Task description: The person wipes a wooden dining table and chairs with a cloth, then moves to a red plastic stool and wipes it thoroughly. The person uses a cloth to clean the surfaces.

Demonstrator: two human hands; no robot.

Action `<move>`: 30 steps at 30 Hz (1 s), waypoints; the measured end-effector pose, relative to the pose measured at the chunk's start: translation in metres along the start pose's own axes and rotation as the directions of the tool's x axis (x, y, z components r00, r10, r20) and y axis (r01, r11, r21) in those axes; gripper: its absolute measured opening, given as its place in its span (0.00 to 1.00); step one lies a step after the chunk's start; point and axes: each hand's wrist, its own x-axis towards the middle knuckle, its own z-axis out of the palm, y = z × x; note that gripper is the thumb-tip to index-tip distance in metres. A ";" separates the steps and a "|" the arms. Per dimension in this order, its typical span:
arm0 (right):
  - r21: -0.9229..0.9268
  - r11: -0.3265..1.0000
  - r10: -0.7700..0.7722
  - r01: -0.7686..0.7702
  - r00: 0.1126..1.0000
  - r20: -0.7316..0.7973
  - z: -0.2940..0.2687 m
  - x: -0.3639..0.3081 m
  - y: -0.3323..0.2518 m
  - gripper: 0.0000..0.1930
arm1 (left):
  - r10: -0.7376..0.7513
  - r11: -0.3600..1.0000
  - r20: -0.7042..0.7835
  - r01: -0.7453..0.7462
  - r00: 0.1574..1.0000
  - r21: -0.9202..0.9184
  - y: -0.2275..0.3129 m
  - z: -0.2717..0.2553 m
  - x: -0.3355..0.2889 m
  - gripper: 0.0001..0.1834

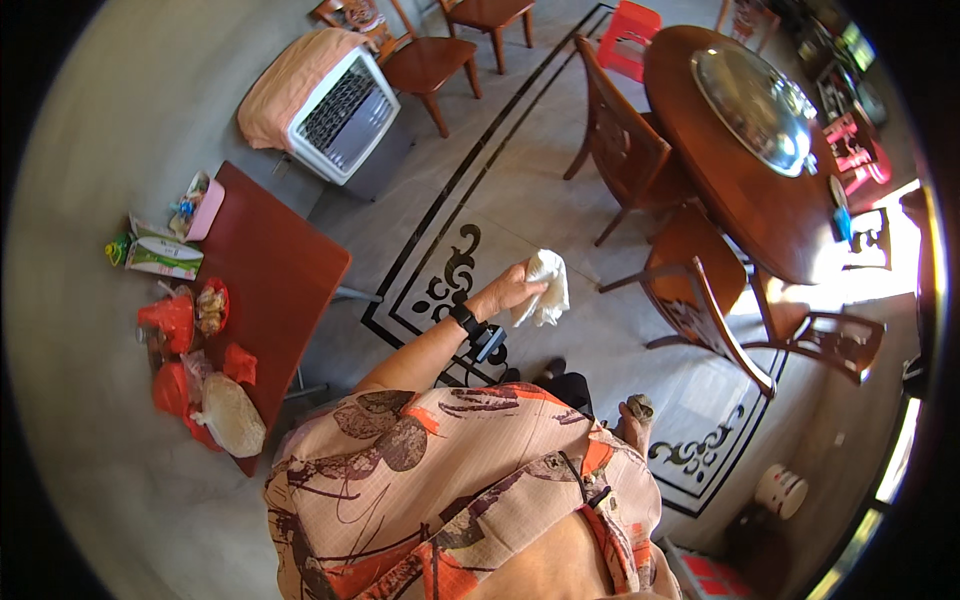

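Left hand (508, 288) has fingers clamped on white cloth (546, 285), right hand (632, 430) on some brownish wad (641, 405). Carrying, I'd guess; next needs steady grip.

Head cam = L one of side-by-side fisheye pair, worn on head. Looks steeply down + fwd over patterned shirt (490, 450), v. close at btm ctr; L hand (512, 287) & R hand (635, 428) a bit farther, grey flr (530, 190) beyond. FOV v. wide: red-brown tbl (285, 260) at L to oval tbl (690, 110) upper R; corners black.
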 end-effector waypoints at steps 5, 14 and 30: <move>-0.076 0.997 0.033 -0.026 0.995 0.098 0.036 0.068 -0.049 0.10 | 0.014 1.000 0.133 -0.017 0.991 0.021 -0.004 -0.002 0.007 0.28; 0.118 0.970 -0.241 0.211 0.803 0.544 0.183 0.239 -0.226 0.09 | -0.025 0.890 -0.067 0.053 0.997 0.453 0.056 -0.085 0.060 0.28; -0.432 0.821 -0.122 0.374 0.853 0.507 0.229 0.343 -0.300 0.15 | -0.049 0.960 -0.357 0.143 0.933 0.241 0.073 -0.229 0.139 0.22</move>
